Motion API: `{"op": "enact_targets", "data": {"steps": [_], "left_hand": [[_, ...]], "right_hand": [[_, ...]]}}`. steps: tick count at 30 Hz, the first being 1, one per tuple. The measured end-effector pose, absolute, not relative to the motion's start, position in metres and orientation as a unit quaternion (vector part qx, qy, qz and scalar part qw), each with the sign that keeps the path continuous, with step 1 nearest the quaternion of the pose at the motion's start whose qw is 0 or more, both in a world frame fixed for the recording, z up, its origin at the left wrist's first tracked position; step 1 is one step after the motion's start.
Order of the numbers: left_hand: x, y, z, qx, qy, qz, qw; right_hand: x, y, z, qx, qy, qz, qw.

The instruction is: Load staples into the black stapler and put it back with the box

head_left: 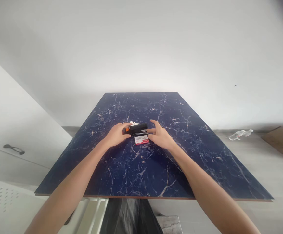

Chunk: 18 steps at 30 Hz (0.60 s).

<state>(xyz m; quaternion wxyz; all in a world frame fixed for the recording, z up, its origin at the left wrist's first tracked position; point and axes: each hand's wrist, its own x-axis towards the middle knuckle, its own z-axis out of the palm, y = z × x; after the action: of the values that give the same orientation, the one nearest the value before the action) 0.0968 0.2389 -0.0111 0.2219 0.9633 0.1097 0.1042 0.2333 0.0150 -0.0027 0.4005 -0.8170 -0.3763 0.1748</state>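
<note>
A black stapler (pixel 138 127) with an orange part at its left end lies on the dark blue marble-patterned table (pixel 136 172). My left hand (pixel 118 134) is closed around the stapler's left end, thumb in front and fingers behind. At the other end is my right hand (pixel 158 134), fingers apart, with fingertips at or very near the stapler's right tip; contact is hard to make out. Just in front of the stapler sits a small white and red box (pixel 141 140). Behind it, a white piece of card or paper (pixel 133 123) is partly hidden.
A white wall (pixel 141 48) stands behind the table's far edge. On the floor to the right are a clear plastic bottle (pixel 240 134) and a cardboard box (pixel 281 141). To the left is a white cabinet with a dark handle (pixel 14 149); a white perforated panel (pixel 2 201) is below.
</note>
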Motion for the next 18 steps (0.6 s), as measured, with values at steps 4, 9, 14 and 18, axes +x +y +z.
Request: {"op": "enact_targets", "data": {"steps": [4,9,14,18], "left_hand": [[0.099,0.229,-0.011,0.964,0.122,0.116,0.206],[0.100,0.188,-0.010,0.963,0.086,0.132,0.218],[0.093,0.184,0.001,0.964,0.028,0.069,0.256],[0.082,0.234,0.013,0.980,0.046,0.041,0.191]], "right_hand": [[0.238,0.015,-0.005,-0.805,-0.401,0.190,0.395],[0.240,0.020,-0.013,-0.837,-0.384,0.122,0.371],[0.247,0.016,-0.010,-0.855,-0.354,0.096,0.367],[0.243,0.003,0.004,-0.870,-0.358,0.099,0.325]]}}
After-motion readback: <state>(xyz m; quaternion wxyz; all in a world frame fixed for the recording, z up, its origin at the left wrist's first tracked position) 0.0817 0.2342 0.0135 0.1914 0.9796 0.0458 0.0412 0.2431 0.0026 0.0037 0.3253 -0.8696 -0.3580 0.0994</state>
